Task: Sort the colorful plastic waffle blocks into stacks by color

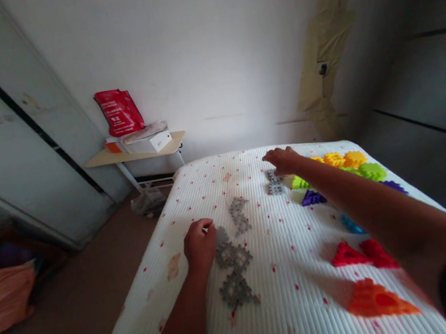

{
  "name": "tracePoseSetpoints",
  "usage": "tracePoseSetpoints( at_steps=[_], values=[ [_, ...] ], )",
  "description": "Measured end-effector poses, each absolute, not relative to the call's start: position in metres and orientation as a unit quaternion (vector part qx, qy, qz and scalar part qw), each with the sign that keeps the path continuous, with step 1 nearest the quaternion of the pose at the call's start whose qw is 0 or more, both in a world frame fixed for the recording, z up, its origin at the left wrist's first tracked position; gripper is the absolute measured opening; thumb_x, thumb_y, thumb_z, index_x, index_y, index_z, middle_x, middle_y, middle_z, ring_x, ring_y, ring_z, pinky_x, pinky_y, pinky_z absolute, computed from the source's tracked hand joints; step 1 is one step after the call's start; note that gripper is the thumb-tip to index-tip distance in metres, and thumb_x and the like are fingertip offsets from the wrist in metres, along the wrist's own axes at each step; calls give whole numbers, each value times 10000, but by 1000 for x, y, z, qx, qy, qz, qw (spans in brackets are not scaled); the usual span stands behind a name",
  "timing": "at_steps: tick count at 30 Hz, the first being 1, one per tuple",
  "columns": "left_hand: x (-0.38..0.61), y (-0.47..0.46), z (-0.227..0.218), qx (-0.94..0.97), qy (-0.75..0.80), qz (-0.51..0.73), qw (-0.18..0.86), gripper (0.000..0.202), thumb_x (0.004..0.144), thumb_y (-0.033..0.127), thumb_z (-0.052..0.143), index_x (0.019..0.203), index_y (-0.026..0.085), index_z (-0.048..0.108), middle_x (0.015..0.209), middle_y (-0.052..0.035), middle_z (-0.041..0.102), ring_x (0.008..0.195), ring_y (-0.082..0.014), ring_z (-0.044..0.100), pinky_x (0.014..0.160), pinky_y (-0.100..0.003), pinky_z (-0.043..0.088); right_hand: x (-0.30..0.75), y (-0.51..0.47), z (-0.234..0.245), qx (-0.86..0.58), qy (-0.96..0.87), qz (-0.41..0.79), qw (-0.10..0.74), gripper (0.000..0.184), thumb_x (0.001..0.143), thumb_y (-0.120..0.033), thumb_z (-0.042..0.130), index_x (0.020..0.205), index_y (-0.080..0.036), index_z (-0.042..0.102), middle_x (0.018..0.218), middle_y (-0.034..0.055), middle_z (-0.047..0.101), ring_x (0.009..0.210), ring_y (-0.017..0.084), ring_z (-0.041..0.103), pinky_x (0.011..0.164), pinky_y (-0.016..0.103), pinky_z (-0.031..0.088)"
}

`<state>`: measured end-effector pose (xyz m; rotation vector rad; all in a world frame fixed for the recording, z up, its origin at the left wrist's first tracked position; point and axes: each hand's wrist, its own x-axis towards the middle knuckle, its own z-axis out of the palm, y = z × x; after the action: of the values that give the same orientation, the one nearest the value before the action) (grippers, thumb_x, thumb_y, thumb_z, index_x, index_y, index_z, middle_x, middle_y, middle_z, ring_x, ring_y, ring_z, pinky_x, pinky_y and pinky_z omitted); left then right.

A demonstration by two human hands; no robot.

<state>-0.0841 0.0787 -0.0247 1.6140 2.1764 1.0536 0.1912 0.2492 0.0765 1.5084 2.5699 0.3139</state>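
On a white bed cover (pixel 274 307) with small red marks lie flat plastic lattice pieces. My left hand (pixel 200 246) rests curled on the near grey lattice assembly (pixel 235 274), touching its upper left part. My right hand (pixel 282 161) reaches far across the bed, its fingers down on a small grey piece (pixel 274 184). Another grey piece (pixel 239 214) lies between the two hands. Whether the right hand grips the small piece I cannot tell.
Coloured pieces lie along the right side: orange and yellow (pixel 340 159), green (pixel 368 171), purple (pixel 312 197), blue (pixel 350 224), red (pixel 361 253), orange (pixel 376 299). A small side table (pixel 134 152) with a red bag (pixel 119 111) and white box stands by the far wall. A wardrobe stands on the left.
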Motion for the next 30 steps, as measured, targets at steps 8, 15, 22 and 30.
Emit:
tracePoseSetpoints(
  at_steps=[8, 15, 22, 30],
  values=[
    [-92, 81, -21, 613, 715, 288, 170, 205, 585, 231, 661, 779, 174, 692, 846, -60, 648, 841, -198, 588, 803, -284, 410, 204, 174, 138, 366, 930, 37, 3, 527, 738, -200, 620, 1254, -174, 516, 1267, 108, 548, 1103, 224, 548, 938, 333, 420],
    [-101, 83, -22, 571, 716, 328, 231, 122, 561, 206, 642, 683, 195, 635, 671, 0, 634, 675, -161, 583, 663, -254, 416, 208, 57, 142, 295, 952, -77, 19, 487, 763, -218, 632, 1243, -214, 548, 1236, 96, 587, 1112, 245, 551, 949, 374, 421],
    [-111, 79, -9, 480, 682, 446, 325, 149, 532, 316, 616, 592, 185, 582, 448, 43, 518, 420, -119, 469, 466, -244, 356, 203, 40, 123, 311, 943, -107, 57, 492, 748, -247, 657, 1230, -241, 562, 1146, 96, 640, 1004, 245, 610, 868, 378, 460],
    [-82, 69, 5, 407, 556, 553, 468, 328, 537, 403, 668, 720, 166, 535, 517, 46, 544, 467, -105, 534, 512, -244, 432, 183, 85, 108, 378, 924, -55, 1, 386, 792, -222, 601, 1176, -180, 597, 1069, 92, 673, 890, 201, 637, 779, 305, 469]
  ],
)
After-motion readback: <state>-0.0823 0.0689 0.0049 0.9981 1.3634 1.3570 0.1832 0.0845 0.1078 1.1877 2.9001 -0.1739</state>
